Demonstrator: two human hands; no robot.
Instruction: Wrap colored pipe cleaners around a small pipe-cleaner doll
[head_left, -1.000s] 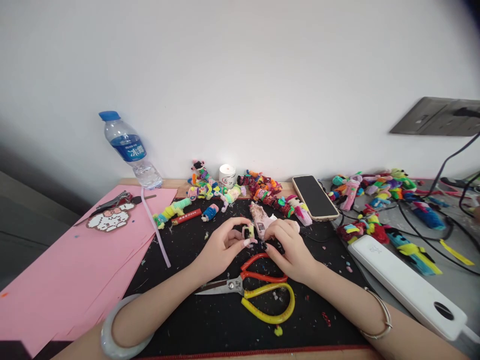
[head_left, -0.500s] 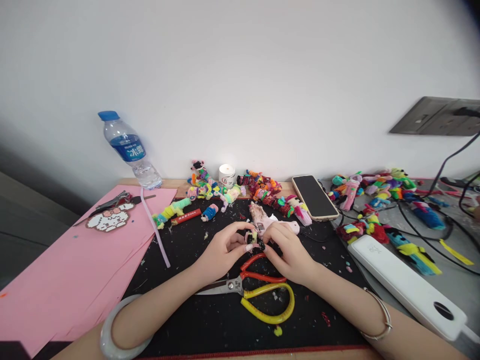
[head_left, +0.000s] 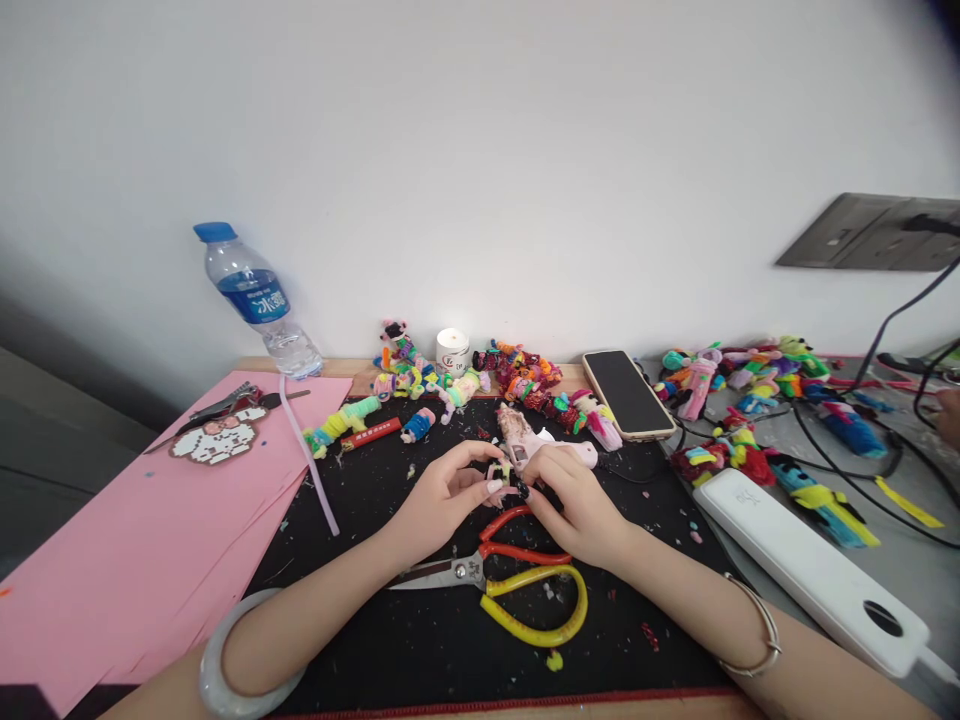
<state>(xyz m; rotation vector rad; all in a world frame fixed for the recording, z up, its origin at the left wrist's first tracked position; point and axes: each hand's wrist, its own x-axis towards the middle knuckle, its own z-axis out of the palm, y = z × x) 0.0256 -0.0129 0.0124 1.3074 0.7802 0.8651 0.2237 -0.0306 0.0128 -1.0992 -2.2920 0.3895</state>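
Between my fingertips is a small fuzzy pipe-cleaner piece [head_left: 502, 473], black and pale yellow with some pink; its details are too small and partly covered. My left hand [head_left: 442, 500] pinches it from the left with thumb and fingers. From the right, my right hand [head_left: 574, 500] has thumb and forefinger closed on its pink and black end. Just behind my hands lies a pale pink glue gun [head_left: 529, 440] with a stained nozzle end. Scissors [head_left: 469, 571] with one red and one yellow handle lie on the black mat [head_left: 360, 640] below my hands.
Fuzzy figures [head_left: 517, 365] line the mat's back edge around a white paper cup [head_left: 452, 352]. A phone [head_left: 630, 393], a white power bank-like device [head_left: 810, 570], cables and more figures [head_left: 750, 375] lie right. Pink sheets [head_left: 150, 560] and a water bottle [head_left: 255, 300] are left.
My fingers have shifted slightly around the small piece, which appears turned a little. At the far right edge, part of another person's hand shows more than before.
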